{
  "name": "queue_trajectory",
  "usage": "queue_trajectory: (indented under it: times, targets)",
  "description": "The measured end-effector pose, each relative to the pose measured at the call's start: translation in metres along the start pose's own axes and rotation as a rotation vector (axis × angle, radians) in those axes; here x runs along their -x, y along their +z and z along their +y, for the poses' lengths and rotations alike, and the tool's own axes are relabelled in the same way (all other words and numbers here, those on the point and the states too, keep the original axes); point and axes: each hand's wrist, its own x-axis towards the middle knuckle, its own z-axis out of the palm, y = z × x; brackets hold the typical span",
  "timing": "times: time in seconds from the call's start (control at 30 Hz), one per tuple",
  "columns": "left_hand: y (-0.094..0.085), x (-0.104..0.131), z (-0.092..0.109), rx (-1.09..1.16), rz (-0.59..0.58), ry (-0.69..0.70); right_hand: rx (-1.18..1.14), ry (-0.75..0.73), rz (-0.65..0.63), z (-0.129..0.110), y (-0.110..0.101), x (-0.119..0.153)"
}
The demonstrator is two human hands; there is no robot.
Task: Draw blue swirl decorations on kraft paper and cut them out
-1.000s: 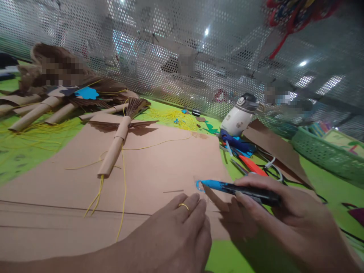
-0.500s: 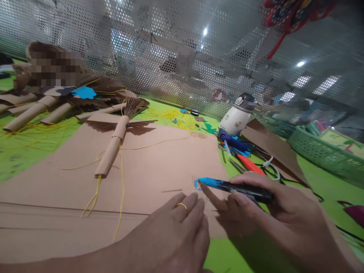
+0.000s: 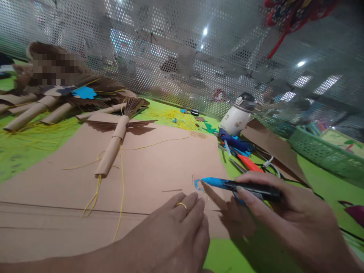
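Just past the fingertips of the left hand [image 3: 176, 223], the step in hand looks like going over a small blue ring [image 3: 196, 184] with a pen [image 3: 253, 188], and it would go best with light, even pressure and short turns from the fingers, not the whole arm. The left fingers would do well to press the brown paper [image 3: 159, 163] flat without sliding into the blue, which may be wet and could smear. They lie outstretched and close together, grasping nothing that shows, though the thumb is hidden. The right hand [image 3: 284, 201] grasps the pen, thumb against the barrel, its blue tip reaching left to the ring's right side; whether it touches cannot be told. The ring thus lies beyond the left fingertips and to the left of the right fingers, while a paper roll [image 3: 113, 144] rests well left of both.
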Motion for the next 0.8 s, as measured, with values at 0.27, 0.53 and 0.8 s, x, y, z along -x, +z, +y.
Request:
queue_trajectory:
  times: [0.27,0.53,0.8]
  targets:
    - [-0.0029,0.0018,0.0036,-0.013,0.040,-0.018,0.004,-0.064,-0.027,0.0003,-0.0017,-0.0025]
    - [-0.0021,0.0016,0.0041,-0.024,0.047,-0.009,0.050,-0.051,0.005,0.0021,-0.0020,0.0019]
    - [-0.0009,0.0002,0.0031,-0.011,0.064,-0.014,0.043,-0.087,-0.031,0.0043,-0.0016,0.0003]
